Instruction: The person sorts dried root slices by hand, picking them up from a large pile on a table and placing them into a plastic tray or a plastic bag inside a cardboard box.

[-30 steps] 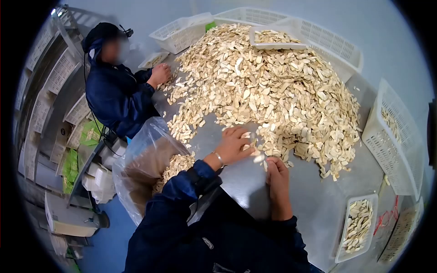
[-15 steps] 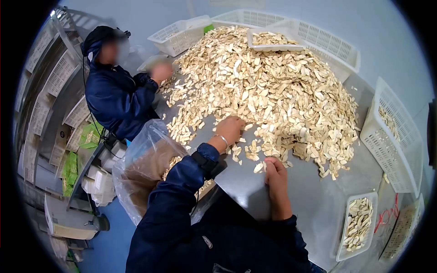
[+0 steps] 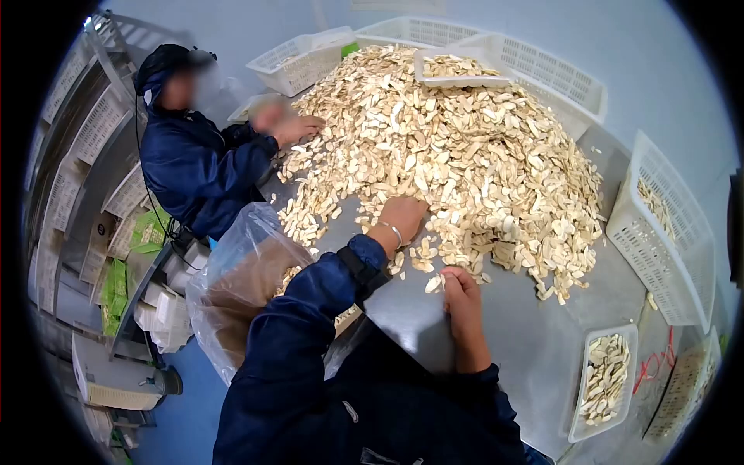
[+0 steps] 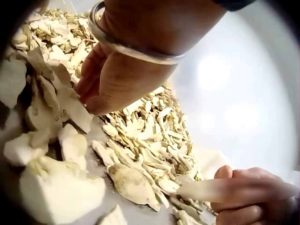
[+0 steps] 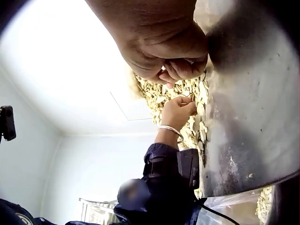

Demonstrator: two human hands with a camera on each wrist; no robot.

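Note:
A large heap of pale, dried-looking slices (image 3: 480, 163) covers much of the metal table (image 3: 535, 325). At the heap's near edge is my left hand (image 3: 404, 216), wearing a bracelet. Its fingers point down and bend in among the slices in the left wrist view; I cannot tell whether they grip one. Closer to my body, my right hand (image 3: 463, 304) is curled with the thumb on top. It pinches a long pale slice (image 4: 199, 190), which sticks out toward the heap. A few loose slices (image 3: 423, 254) lie between the two hands.
White plastic baskets (image 3: 666, 240) stand along the back and right. A tray of slices (image 3: 604, 380) sits at right; another tray (image 3: 461, 80) rests on the heap. A plastic-lined box (image 3: 240, 287) is at left. Another person (image 3: 201, 155) works across the table's left side.
My left hand has gone from beside the right hand to the heap's edge, then slightly right. The right hand stays nearly in place. The other person's hand has reached toward the heap.

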